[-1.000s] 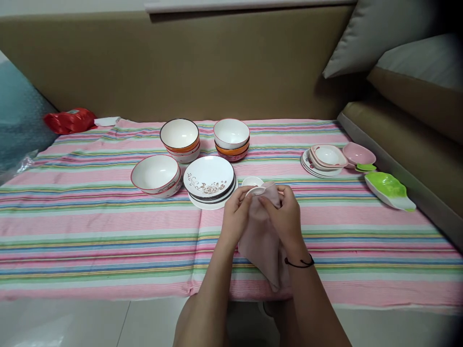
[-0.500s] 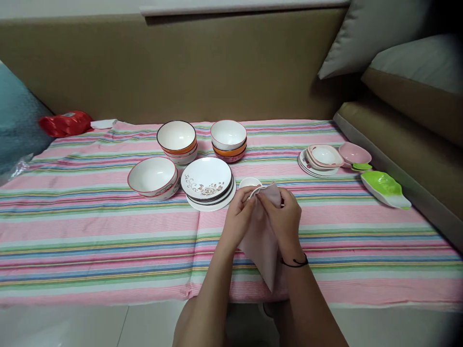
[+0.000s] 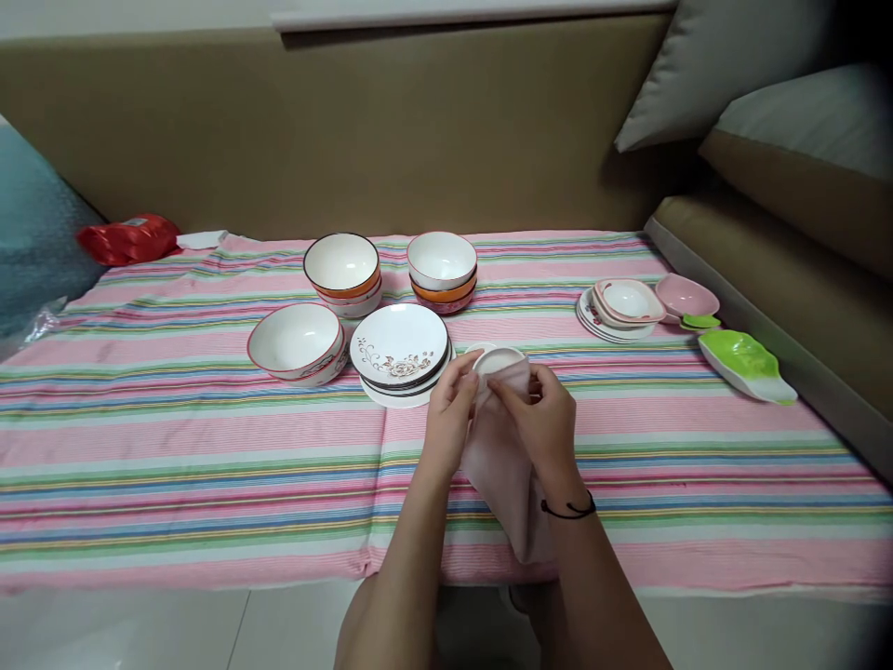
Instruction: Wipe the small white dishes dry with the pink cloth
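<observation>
My left hand (image 3: 452, 417) and my right hand (image 3: 542, 423) are together above the striped cloth (image 3: 209, 447), both closed. Between them they hold a small white dish (image 3: 498, 359) and a pale pink rag (image 3: 502, 461). The rag wraps the dish's underside and hangs down between my forearms. My right hand presses the rag against the dish, with a black band on its wrist. Another small white dish seems to lie on the cloth right behind the held one, mostly hidden.
A stack of floral plates (image 3: 400, 350) lies just left of my hands, with a red-rimmed bowl (image 3: 296, 341) and two bowl stacks (image 3: 343, 270) (image 3: 442, 268) beyond. Small plates and pink dishes (image 3: 623, 307) and a green dish (image 3: 745, 363) sit at right. A red packet (image 3: 127, 236) lies far left.
The small dish has turned so that its rim and inside show above the rag. My fingers have shifted around it. Nothing else on the cloth has moved.
</observation>
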`<state>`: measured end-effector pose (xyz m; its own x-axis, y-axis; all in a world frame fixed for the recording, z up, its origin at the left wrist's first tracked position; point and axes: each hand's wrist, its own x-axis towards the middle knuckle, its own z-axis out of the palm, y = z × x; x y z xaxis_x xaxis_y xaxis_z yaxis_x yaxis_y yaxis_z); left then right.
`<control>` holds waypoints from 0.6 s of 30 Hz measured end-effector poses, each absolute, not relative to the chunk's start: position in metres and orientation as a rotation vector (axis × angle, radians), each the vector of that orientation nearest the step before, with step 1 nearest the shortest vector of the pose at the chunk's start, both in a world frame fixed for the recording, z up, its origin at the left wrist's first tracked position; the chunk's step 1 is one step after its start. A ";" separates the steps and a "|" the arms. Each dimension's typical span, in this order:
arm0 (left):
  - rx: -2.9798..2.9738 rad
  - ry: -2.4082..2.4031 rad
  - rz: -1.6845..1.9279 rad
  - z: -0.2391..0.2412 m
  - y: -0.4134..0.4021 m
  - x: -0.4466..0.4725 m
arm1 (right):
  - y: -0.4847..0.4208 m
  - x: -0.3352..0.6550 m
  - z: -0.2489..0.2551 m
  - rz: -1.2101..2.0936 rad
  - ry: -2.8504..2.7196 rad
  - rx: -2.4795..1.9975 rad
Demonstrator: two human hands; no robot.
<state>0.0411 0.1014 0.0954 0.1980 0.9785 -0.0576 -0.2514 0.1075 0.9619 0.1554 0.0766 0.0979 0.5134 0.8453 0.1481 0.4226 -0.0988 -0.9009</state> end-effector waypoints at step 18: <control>1.092 0.817 1.117 0.096 0.100 0.038 | 0.076 0.158 0.099 0.531 -1.034 -1.808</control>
<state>0.0379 0.1003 0.0957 0.2663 0.9638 0.0126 -0.2802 0.0649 0.9578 0.1585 0.0759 0.0994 0.5477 0.8327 0.0818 0.4191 -0.1885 -0.8882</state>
